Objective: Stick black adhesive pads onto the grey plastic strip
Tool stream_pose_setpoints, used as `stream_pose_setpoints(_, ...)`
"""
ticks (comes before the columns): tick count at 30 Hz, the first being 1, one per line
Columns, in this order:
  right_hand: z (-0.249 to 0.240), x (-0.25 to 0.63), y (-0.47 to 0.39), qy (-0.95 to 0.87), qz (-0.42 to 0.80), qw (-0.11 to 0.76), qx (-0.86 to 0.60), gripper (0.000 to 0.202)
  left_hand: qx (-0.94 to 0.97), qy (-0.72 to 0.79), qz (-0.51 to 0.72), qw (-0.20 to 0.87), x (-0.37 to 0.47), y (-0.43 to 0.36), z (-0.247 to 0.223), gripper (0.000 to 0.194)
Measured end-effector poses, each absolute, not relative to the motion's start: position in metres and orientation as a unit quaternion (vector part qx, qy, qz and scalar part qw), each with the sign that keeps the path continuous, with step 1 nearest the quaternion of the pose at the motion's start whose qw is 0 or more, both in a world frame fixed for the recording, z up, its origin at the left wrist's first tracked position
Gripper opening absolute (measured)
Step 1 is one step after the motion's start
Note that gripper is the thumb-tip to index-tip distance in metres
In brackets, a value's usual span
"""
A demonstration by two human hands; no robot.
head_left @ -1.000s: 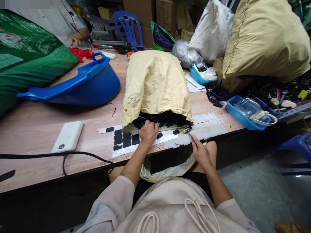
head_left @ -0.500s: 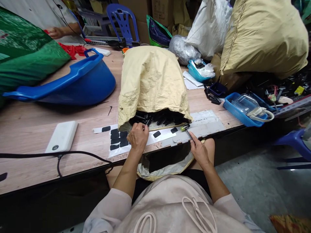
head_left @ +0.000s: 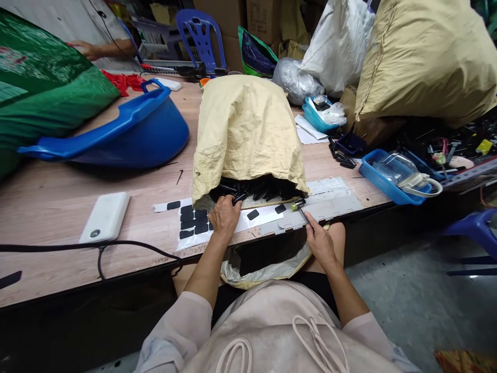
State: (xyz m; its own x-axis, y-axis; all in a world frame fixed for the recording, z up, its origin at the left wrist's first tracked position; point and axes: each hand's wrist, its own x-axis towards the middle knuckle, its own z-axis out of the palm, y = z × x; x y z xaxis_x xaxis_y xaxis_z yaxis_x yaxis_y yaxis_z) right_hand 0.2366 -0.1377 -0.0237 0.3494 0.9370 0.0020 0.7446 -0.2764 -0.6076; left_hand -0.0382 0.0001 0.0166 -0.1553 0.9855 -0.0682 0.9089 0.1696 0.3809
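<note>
My left hand (head_left: 224,216) is closed in a pinch on a small black plastic piece (head_left: 239,198) at the mouth of a tan sack (head_left: 252,129). Many similar black pieces (head_left: 264,187) fill the sack's opening. In my right hand (head_left: 320,242) is a small hammer (head_left: 303,210) with a yellow-green and black head, gripped by its handle, the head above a grey board (head_left: 330,199). Between the hands lies a white sheet (head_left: 267,216) with dark rounded patches (head_left: 253,214) on it; my left hand hides part of it.
A white power bank (head_left: 104,217) with a black cable lies at the left, behind it a blue scoop-like basin (head_left: 128,129). An open sack (head_left: 267,272) hangs at my lap. To the right stands a blue tray (head_left: 382,178). Another person's hand (head_left: 86,50) shows far left.
The view has shifted slightly, so things sit a little further right. The black piece in my left hand has tipped flatter. My right hand keeps its hold on the hammer.
</note>
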Motion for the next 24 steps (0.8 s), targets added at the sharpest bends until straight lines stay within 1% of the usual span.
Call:
stream_pose_setpoints(3,-0.025,0.236,-0.138,-0.539,0.174,0.269,-0.779,0.053,0.665,0.719,0.147,0.135,-0.047,-0.001,0.013,0.023)
stream_pose_setpoints(7,-0.028,0.237,-0.139,-0.537,0.176,0.286,-0.774,0.052,0.746,0.614,0.234,0.105,-0.043,-0.015,0.006,0.015)
stream_pose_setpoints(9,-0.030,0.238,-0.138,-0.537,0.180,0.293,-0.770,0.052,0.789,0.549,0.246,0.126,-0.031,-0.022,0.001,0.012)
stream_pose_setpoints(12,-0.034,0.239,-0.137,-0.548,0.174,0.311,-0.757,0.053,0.830,0.480,0.230,0.167,-0.009,-0.028,-0.009,0.013)
stream_pose_setpoints(18,-0.045,0.245,-0.137,-0.588,0.142,0.363,-0.709,0.053,0.830,0.457,0.250,0.201,0.008,-0.025,-0.027,0.018)
stream_pose_setpoints(24,-0.035,0.238,-0.146,-0.581,0.192,0.395,-0.686,0.047,0.828,0.449,0.261,0.214,0.005,-0.023,-0.031,0.019)
